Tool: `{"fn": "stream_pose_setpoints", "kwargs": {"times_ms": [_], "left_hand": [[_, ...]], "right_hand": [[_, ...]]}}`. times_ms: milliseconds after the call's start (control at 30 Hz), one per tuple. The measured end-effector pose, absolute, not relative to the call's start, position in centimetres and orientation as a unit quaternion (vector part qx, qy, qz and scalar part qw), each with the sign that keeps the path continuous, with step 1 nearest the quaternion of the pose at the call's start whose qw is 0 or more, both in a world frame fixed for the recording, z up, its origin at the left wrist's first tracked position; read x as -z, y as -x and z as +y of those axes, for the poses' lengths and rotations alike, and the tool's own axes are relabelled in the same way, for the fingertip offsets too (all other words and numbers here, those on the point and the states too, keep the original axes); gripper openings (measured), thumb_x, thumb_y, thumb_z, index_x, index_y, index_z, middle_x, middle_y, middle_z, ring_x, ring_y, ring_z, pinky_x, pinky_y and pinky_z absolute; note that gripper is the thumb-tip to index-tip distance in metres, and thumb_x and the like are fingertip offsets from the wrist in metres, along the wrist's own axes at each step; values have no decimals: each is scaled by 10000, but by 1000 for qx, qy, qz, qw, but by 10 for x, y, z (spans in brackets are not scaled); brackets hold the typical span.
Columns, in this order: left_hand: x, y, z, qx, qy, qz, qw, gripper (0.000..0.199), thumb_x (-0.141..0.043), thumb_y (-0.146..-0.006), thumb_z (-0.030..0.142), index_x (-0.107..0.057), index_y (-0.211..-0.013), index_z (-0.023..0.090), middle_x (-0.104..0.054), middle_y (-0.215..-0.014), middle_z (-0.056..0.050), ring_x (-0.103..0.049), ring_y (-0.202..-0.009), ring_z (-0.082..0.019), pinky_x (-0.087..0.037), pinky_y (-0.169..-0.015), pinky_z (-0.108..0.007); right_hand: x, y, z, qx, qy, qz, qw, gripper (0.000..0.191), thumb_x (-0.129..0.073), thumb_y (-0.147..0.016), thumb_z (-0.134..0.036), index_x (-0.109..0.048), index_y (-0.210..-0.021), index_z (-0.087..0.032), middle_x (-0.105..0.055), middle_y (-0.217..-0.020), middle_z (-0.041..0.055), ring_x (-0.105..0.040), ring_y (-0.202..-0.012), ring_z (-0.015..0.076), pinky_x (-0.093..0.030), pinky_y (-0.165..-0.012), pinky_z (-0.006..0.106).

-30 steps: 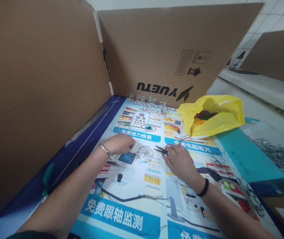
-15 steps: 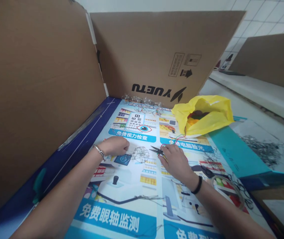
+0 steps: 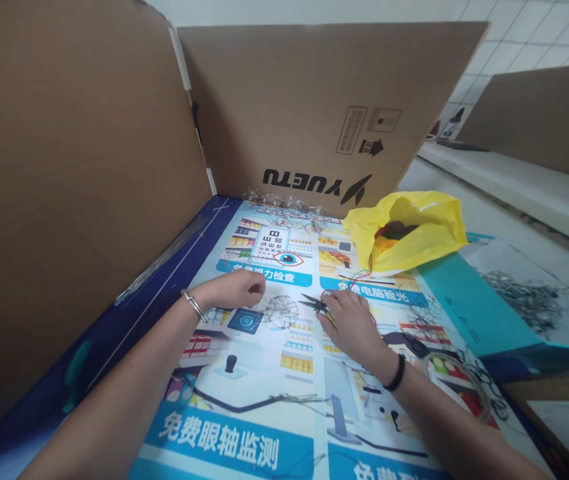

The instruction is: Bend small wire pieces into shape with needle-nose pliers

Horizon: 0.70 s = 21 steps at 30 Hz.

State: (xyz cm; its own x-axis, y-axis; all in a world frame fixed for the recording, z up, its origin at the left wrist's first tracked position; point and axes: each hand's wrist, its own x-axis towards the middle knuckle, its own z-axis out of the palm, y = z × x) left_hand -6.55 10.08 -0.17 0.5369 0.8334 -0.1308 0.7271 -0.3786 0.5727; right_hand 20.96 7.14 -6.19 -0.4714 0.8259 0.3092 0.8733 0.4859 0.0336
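My left hand [image 3: 237, 288] is closed in a loose fist just left of a round tangle of thin wire [image 3: 282, 311]. What its fingers hold, if anything, is hidden. On the other side of the tangle, my right hand [image 3: 349, 321] grips a pair of pliers [image 3: 313, 302]. Their dark pointed jaws face left and stand a little apart, and they do not appear to touch the wire. Red and green thread [image 3: 356, 280] lies by the right hand's knuckles. Beneath everything is a printed poster sheet [image 3: 259, 363].
A yellow bag [image 3: 429, 223] lies open at the back right. Beside it, a teal folder [image 3: 469, 313] borders a heap of dark wire bits [image 3: 524, 303]. Cardboard walls [image 3: 309, 100] rise behind and left. Wire scraps [image 3: 284, 200] line the back, straight wires [image 3: 154, 263] the left. A tape roll [image 3: 479, 380] lies right.
My left hand has turned slightly and shifted a little right and away from me. My right hand, the pliers and the wire tangle stay almost in place.
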Motion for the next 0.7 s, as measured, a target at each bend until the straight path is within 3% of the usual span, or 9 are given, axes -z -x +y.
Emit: {"fn": "stream_pose_setpoints", "kwargs": {"times_ms": [200,367,433,533,700], "left_hand": [[-6,51,92,-123,-836,452,286,100,-447,-675,179,-545,-694,178,-575,-642,20,-474,-564,-106,-302,-507,-205],[-19,26,85,-136,-855,420,273,129,-429,-695,166,-555,-721,177,-585,-660,15,-473,-585,-107,-299,-525,-209],[-23,15,85,-141,-856,411,280,129,-437,-705,182,-563,-732,175,-581,-653,12,-466,-578,-108,-290,-517,-211],[-25,5,86,-156,-853,407,288,122,-448,-703,183,-568,-715,170,-568,-634,14,-466,-575,-106,-285,-507,-207],[-22,7,88,-168,-852,408,283,127,-438,-723,199,-561,-717,169,-549,-626,26,-468,-574,-97,-303,-516,-197]], "right_hand": [[56,-212,70,32,465,-867,175,328,-481,-819,-377,-562,-1065,-175,-554,-1096,107,-448,-1033,252,-328,-866,393],[31,-195,61,-150,438,-856,230,302,-476,-835,-377,-552,-1069,-202,-604,-900,43,-540,-848,152,-420,-731,264],[20,-185,58,-187,433,-851,229,251,-501,-820,-361,-568,-1014,-215,-603,-838,10,-540,-743,125,-413,-660,235],[11,-174,61,-184,431,-851,236,160,-466,-837,-292,-587,-788,-198,-577,-684,-16,-515,-656,113,-374,-593,222],[17,-170,74,-224,395,-843,290,213,-443,-852,-249,-581,-701,-188,-592,-712,2,-519,-709,117,-380,-645,230]]}}
